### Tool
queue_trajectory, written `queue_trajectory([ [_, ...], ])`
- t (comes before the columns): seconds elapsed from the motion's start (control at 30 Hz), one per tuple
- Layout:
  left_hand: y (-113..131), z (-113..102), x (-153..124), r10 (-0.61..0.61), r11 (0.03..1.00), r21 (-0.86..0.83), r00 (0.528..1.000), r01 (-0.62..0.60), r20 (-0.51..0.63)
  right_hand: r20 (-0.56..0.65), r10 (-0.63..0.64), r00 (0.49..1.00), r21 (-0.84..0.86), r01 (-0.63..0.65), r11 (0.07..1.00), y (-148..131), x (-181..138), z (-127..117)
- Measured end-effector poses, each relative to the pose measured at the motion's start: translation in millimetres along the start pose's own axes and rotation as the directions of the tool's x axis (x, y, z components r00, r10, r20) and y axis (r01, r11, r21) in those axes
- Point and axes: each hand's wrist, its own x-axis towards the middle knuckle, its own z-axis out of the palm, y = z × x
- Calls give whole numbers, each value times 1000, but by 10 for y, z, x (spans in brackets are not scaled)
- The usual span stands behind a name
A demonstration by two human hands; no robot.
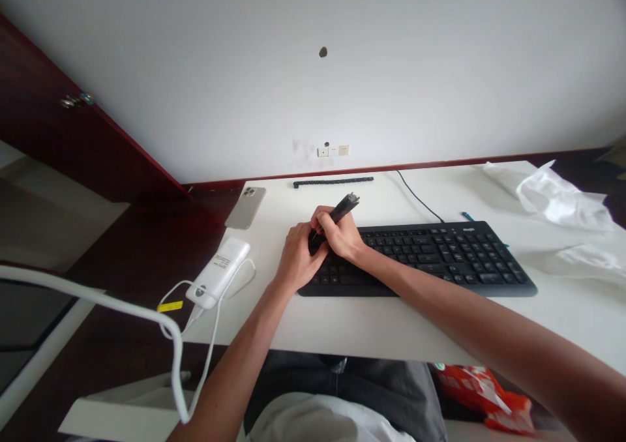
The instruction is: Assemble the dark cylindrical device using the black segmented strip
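A black keyboard [425, 256] lies on the white table, its left end partly covered by both my hands. My right hand [337, 230] is closed around a black pen-like tool [345, 207]. Short metal prongs stick up from the tool's top end, while its lower end points down at the upper left keys and is mostly hidden by my fingers. Curled over the keyboard's upper left corner, my left hand [300, 256] grips it, with the thumb on the keys. A row of small black keycaps [333, 181] stands lined up along the table's back.
Left on the table [337, 324] are a phone [247, 207] and a white power bank [221, 269] with a looping cable. The keyboard cable [418, 197] runs to the back edge. White plastic bags [562, 194] lie at right, and a small teal item [468, 216] sits behind the keyboard.
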Motion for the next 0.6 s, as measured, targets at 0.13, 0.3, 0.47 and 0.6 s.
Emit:
queue_trajectory([
  [0.13,-52,-101,-38,-9,990,-140,998,1,-59,-89,5,996,58,0,998,-58,47,-38],
  [0.3,-110,-267,-117,-65,992,-108,997,61,-33,-221,168,961,253,-110,961,-43,136,-104],
  [0.47,-40,-336,-101,-54,998,11,998,54,27,-275,296,915,425,-160,891,116,240,-158],
  [0.6,58,-377,-25,-30,993,114,993,17,113,-270,320,908,482,-160,862,171,272,-158],
])
